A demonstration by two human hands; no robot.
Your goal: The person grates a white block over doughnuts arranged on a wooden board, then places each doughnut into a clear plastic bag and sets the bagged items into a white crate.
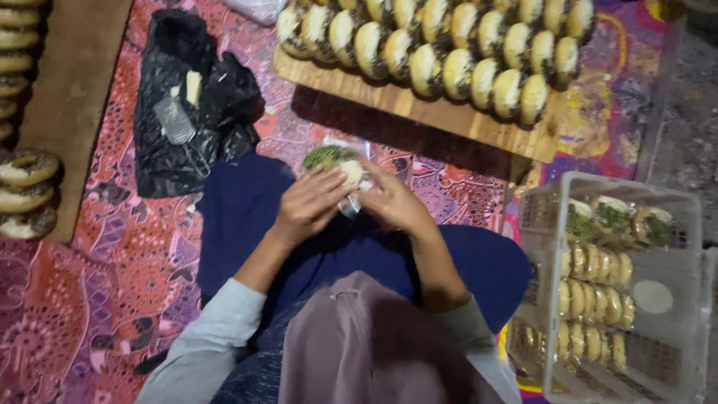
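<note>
A green-and-white topped doughnut (334, 160) in a thin clear plastic wrap (351, 203) sits above my lap, held between both hands. My left hand (308, 204) grips it from the left side, fingers curled over the topping. Closing on the wrap and the doughnut's right edge is my right hand (394, 200). Both forearms come up from grey sleeves over dark blue trousers.
A wooden board (419, 112) with several rows of frosted doughnuts lies ahead. A white plastic crate (613, 187) of wrapped doughnuts stands at right. A black plastic bag (187, 112) with a small grater lies at left. More doughnuts (26, 179) line a board at far left on a patterned mat.
</note>
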